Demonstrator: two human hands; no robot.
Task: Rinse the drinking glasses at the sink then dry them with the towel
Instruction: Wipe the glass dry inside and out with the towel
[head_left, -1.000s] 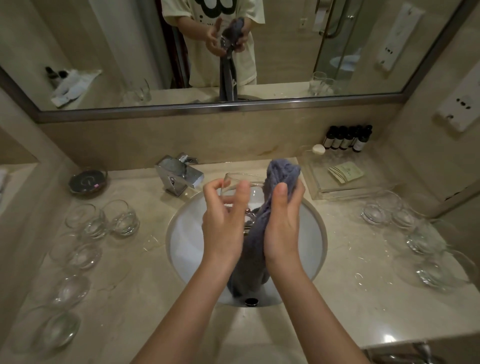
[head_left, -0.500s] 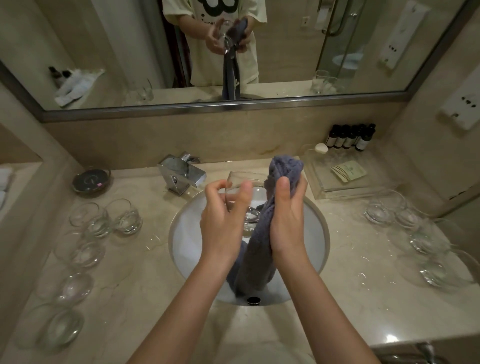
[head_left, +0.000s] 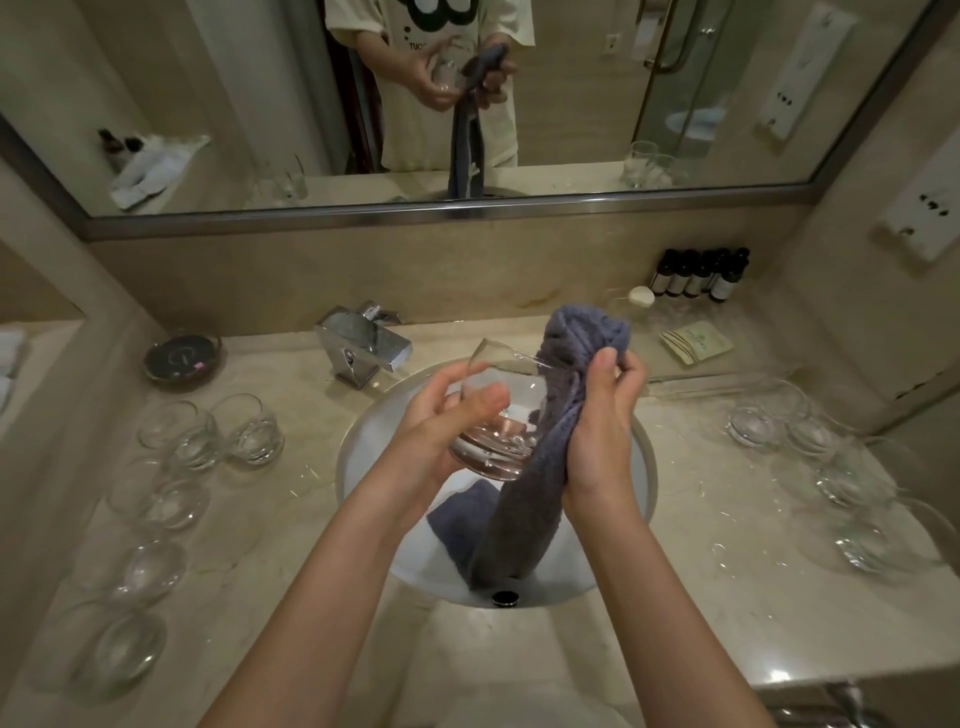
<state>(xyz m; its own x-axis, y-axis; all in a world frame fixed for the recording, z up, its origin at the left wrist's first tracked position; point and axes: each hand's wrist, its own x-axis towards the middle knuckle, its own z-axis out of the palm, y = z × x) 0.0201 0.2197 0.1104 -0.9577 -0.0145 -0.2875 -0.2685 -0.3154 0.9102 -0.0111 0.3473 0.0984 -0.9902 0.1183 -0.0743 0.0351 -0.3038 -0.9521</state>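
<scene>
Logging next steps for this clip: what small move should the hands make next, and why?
Probably push the bunched grey towel into the drinking glass. The left hand holds the glass tilted over the sink; the right hand grips the towel beside its rim, not yet inside.

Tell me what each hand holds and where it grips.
Left hand grips the glass around its lower side wall; right hand grips the grey towel near its bunched top.

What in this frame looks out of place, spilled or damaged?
One oddity: the grey towel gripped by the right hand trails down into the sink basin, near the drain. The glass in the left hand looks intact.
</scene>
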